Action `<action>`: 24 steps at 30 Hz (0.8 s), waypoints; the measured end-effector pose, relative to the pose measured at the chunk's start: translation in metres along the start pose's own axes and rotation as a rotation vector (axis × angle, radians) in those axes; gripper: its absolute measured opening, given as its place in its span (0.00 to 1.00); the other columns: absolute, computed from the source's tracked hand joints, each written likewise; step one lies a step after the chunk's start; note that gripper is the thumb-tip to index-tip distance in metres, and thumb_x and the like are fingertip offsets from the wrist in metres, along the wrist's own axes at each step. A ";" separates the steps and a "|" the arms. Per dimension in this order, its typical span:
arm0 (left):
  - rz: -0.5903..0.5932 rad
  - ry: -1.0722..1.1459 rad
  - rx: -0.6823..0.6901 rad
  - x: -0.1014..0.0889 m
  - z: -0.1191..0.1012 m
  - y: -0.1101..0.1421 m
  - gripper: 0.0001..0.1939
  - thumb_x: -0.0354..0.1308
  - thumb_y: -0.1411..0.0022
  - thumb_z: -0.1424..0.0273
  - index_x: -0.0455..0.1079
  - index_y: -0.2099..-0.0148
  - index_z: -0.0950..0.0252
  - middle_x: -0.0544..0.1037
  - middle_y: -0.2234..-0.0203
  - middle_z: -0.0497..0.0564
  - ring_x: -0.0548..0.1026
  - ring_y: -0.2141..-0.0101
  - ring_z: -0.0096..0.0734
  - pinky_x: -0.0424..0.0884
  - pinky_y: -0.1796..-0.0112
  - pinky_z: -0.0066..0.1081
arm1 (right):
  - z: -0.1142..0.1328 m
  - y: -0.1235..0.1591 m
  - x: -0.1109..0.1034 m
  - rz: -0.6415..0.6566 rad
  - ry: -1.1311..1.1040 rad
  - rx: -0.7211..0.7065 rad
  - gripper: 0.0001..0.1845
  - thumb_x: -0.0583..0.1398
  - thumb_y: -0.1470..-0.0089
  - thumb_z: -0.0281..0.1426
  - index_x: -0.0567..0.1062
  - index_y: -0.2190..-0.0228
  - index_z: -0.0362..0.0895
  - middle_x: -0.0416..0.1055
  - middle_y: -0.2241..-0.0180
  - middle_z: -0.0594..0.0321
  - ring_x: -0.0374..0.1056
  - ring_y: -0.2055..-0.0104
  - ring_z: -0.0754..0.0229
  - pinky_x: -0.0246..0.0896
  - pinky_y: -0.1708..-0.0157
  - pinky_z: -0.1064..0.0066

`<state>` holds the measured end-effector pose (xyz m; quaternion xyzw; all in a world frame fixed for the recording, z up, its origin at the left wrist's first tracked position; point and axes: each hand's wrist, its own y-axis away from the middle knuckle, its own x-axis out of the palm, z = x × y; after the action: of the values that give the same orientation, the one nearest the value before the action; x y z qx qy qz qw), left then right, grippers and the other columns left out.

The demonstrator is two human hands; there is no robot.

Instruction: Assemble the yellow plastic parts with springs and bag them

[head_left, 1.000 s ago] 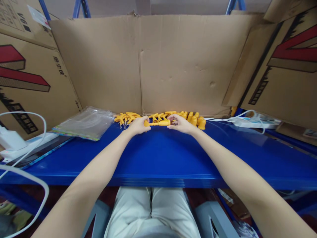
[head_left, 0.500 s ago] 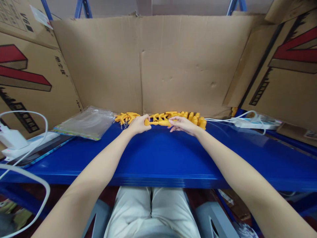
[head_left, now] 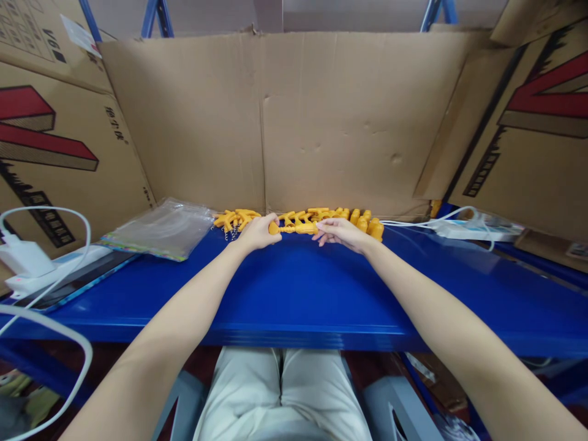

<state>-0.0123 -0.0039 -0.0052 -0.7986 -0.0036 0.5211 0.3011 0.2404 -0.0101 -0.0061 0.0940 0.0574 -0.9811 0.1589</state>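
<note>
My left hand [head_left: 261, 231] is closed around the left end of a yellow plastic tool [head_left: 301, 228], which lies level between my hands. The tool has a thin, knobbed neck toward the left and a thicker barrel-shaped part toward the right. At the barrel's right end, the thumb and forefinger of my right hand [head_left: 337, 233] pinch it, with the other fingers curled loosely. Just to the left lie yellow branched pieces [head_left: 229, 219] with dark metal spirals [head_left: 232, 233]. Behind and right of my right hand, several yellow rounded handles [head_left: 367, 223] are grouped together.
A blue table [head_left: 294, 288] runs across, backed by a cardboard sheet [head_left: 349, 122]. Clear plastic bags [head_left: 160, 228] lie at left, near a tablet [head_left: 78, 282] and a white power strip [head_left: 59, 266]. Another power strip [head_left: 478, 230] with white cables sits at right. Large cartons [head_left: 59, 147] flank both sides.
My right thumb and forefinger have shifted slightly at the tool's right end, so more of its barrel shows. My left hand keeps its hold in nearly the same place.
</note>
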 end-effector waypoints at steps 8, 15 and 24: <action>0.002 0.016 -0.019 -0.001 0.000 -0.001 0.14 0.57 0.54 0.66 0.68 0.62 0.61 0.66 0.83 0.42 0.64 0.78 0.29 0.55 0.74 0.28 | 0.002 0.002 -0.001 0.007 0.019 -0.021 0.20 0.66 0.49 0.33 0.70 0.55 0.42 0.77 0.71 0.60 0.72 0.74 0.66 0.64 0.72 0.76; -0.001 0.080 -0.009 -0.002 -0.002 -0.001 0.13 0.56 0.54 0.67 0.67 0.63 0.61 0.65 0.85 0.41 0.64 0.79 0.28 0.56 0.74 0.27 | 0.001 0.001 -0.005 0.013 0.070 -0.083 0.22 0.69 0.56 0.38 0.70 0.62 0.42 0.77 0.73 0.61 0.71 0.76 0.66 0.62 0.74 0.75; 0.000 0.092 0.016 -0.004 -0.008 0.001 0.13 0.56 0.54 0.68 0.67 0.63 0.61 0.66 0.85 0.40 0.64 0.80 0.27 0.56 0.75 0.27 | 0.003 0.002 0.008 -0.031 0.091 0.044 0.27 0.55 0.45 0.54 0.67 0.79 0.43 0.69 0.85 0.58 0.66 0.85 0.63 0.56 0.86 0.75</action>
<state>-0.0079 -0.0092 -0.0005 -0.8193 0.0142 0.4839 0.3073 0.2330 -0.0146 -0.0049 0.1413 0.0446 -0.9791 0.1390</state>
